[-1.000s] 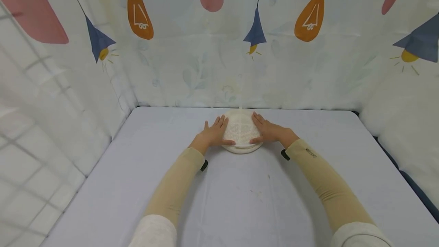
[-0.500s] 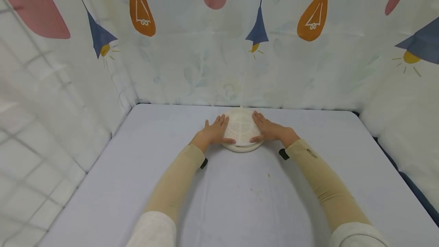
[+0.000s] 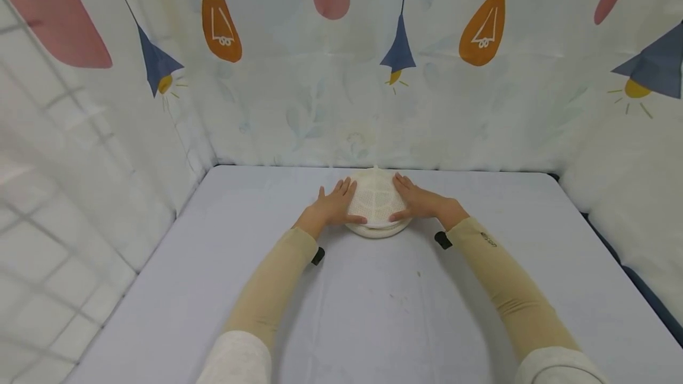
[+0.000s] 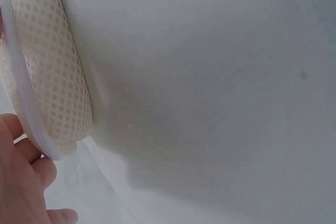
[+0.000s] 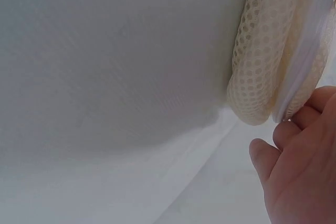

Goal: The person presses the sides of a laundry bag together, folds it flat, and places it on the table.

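Round cream mesh pad (image 3: 376, 203), domed, fine honeycomb holes, pale cross-shaped seams on top, white trim band round the rim. Lying flat on the worktop (image 3: 373, 301) far centre, just short of the back curtain (image 3: 341, 105). Left wrist view: pad (image 4: 52, 72) seen edge-on, two mesh layers with white trim between, sitting on pale cloth. Right wrist view: same edge-on pad (image 5: 268, 56), mesh bulging over white band. Left hand (image 3: 333, 206) laid on the pad's left side, fingers straight and together pointing away, thumb stretched inward across the near rim. Right hand (image 3: 416, 201) mirrored on the right side, fingers flat, thumb reaching in along the near edge. Both hands flat and relaxed, pressing or resting on the pad, not curled round it; hands apart, pad's middle bare between them. Left hand (image 4: 23, 182) in wrist view only partly seen, fingertips at the trim edge. Right hand (image 5: 299, 156) likewise, fingers by the trim, contact point not clear. Forearms in tan sleeves, stretched forward, converging toward the pad; dark strap at each wrist. Small specks on worktop near centre. Curtain printed with orange bulbs, blue lamps, pink shapes.
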Demonstrator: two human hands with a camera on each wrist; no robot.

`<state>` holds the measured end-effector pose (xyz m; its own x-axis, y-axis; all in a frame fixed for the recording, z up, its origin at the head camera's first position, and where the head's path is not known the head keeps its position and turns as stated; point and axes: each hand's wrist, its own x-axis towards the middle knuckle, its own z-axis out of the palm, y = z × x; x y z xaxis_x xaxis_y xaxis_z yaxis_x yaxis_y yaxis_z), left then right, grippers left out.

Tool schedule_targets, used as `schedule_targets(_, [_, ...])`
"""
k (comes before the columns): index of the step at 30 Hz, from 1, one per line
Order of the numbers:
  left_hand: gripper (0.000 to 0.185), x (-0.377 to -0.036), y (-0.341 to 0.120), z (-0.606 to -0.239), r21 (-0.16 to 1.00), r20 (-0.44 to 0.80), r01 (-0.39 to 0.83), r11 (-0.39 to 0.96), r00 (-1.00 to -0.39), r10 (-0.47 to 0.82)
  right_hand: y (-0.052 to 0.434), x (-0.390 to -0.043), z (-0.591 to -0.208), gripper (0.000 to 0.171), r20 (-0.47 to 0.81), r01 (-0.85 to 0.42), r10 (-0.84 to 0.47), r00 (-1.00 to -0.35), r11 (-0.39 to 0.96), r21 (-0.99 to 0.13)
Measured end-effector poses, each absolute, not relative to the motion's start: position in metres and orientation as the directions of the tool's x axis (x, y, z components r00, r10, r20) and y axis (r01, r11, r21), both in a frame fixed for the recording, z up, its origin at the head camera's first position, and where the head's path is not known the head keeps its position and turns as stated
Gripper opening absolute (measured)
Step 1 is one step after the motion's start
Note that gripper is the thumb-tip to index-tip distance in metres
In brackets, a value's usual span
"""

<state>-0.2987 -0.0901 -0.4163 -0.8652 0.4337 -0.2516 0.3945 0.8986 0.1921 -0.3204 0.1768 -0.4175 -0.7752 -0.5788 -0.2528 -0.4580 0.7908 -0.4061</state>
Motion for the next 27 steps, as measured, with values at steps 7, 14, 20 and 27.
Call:
schedule_targets(7, [0.11, -0.299, -0.093, -0.417, 0.18, -0.231, 0.392, 0.902, -0.875, 0.426, 0.173, -0.324, -0.417, 0.117, -0.244, -0.47, -0.587, -0.772, 0.785, -0.403])
schedule_targets(14, [0.107, -0.298, -0.094, -0.416, 0.164, -0.209, 0.395, 0.904, -0.882, 0.423, 0.173, -0.322, -0.412, 0.109, -0.231, -0.468, -0.598, -0.767, 0.769, -0.436])
schedule_targets(20, [0.1, -0.3, -0.095, -0.418, 0.155, -0.179, 0.401, 0.903, -0.887, 0.425, 0.177, -0.317, -0.408, 0.1, -0.211, -0.448, -0.598, -0.774, 0.751, -0.486])
schedule_targets(27, [0.091, -0.297, -0.094, -0.416, 0.177, -0.139, 0.399, 0.9, -0.895, 0.424, 0.183, -0.314, -0.406, 0.091, -0.183, -0.454, -0.609, -0.772, 0.73, -0.511])
